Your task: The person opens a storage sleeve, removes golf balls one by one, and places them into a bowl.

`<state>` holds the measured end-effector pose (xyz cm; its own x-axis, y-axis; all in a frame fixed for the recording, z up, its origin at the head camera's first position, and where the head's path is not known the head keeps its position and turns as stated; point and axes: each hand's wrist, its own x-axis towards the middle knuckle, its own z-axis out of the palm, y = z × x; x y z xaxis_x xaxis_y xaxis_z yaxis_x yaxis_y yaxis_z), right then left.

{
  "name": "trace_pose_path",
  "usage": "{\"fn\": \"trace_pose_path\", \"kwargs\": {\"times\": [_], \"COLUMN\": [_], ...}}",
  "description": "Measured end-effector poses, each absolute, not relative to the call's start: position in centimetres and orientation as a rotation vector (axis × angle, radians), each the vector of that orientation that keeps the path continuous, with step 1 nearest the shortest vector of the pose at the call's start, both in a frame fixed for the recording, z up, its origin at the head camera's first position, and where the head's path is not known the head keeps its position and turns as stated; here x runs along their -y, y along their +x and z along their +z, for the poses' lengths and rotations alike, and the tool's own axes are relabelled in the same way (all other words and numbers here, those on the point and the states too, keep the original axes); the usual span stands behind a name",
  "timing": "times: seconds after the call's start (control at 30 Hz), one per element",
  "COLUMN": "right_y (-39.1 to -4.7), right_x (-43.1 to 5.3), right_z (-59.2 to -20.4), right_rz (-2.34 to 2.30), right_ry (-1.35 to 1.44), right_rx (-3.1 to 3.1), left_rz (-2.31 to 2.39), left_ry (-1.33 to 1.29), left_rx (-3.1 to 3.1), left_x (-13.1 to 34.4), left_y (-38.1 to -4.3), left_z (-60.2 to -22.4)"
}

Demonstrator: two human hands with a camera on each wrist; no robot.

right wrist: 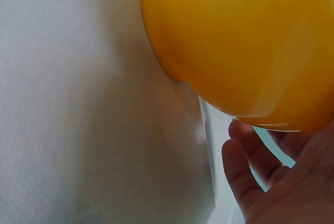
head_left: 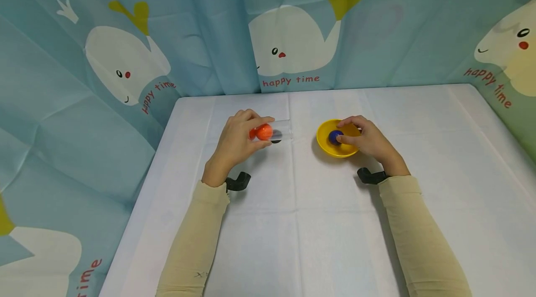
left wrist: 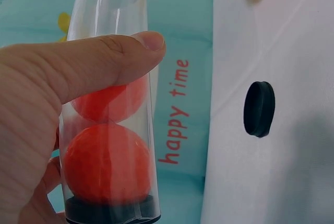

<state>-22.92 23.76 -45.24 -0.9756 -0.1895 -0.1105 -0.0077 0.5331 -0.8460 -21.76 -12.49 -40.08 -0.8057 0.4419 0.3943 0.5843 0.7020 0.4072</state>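
Note:
My left hand (head_left: 237, 141) grips a clear tube (left wrist: 112, 10) between thumb and fingers. Inside it sit two orange-red balls (left wrist: 107, 164), one above the other, and a black cap (left wrist: 112, 211) closes the lower end. On the right, a yellow bowl (head_left: 324, 148) stands on the table with a dark blue ball (head_left: 334, 137) in it. My right hand (head_left: 368, 138) reaches over the bowl's right rim. Its thumb is against the ball, while the index fingertip appears a little apart from it. In the right wrist view the bowl (right wrist: 245, 41) hides the ball and the fingertips.
A loose black cap (left wrist: 259, 109) lies on the white-covered table (head_left: 259, 241), near the tube's upper end. A blue curtain (head_left: 209, 31) with whale prints hangs behind and to the left of the table. Each wrist carries a black camera mount (head_left: 238, 181).

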Motion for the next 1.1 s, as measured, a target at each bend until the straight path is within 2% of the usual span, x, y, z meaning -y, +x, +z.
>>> {"fn": "trace_pose_path", "kwargs": {"times": [0.5, 0.77, 0.93, 1.1], "right_y": [-22.4, -20.9, -20.5, -20.1], "right_x": [-23.3, -20.0, -17.8, -16.0], "right_z": [-43.5, -41.3, -41.2, -41.5], "right_rz": [-1.573, -1.701, -1.632, -1.652], "right_ry": [-0.254, -0.369, -0.541, -0.568], "right_rx": [-2.704, -2.684, -2.633, -2.566], "left_rz": [-0.755, -0.673, -0.648, -0.654], "left_ry": [-0.826, -0.839, -0.842, -0.825], "left_rx": [2.649, 2.644, 2.642, 2.660], "left_x": [12.1, 11.9, 11.6, 11.4], "left_y": [-21.6, -21.1, -21.0, -20.8], "left_z": [-39.8, -39.6, -39.3, -39.2]}}
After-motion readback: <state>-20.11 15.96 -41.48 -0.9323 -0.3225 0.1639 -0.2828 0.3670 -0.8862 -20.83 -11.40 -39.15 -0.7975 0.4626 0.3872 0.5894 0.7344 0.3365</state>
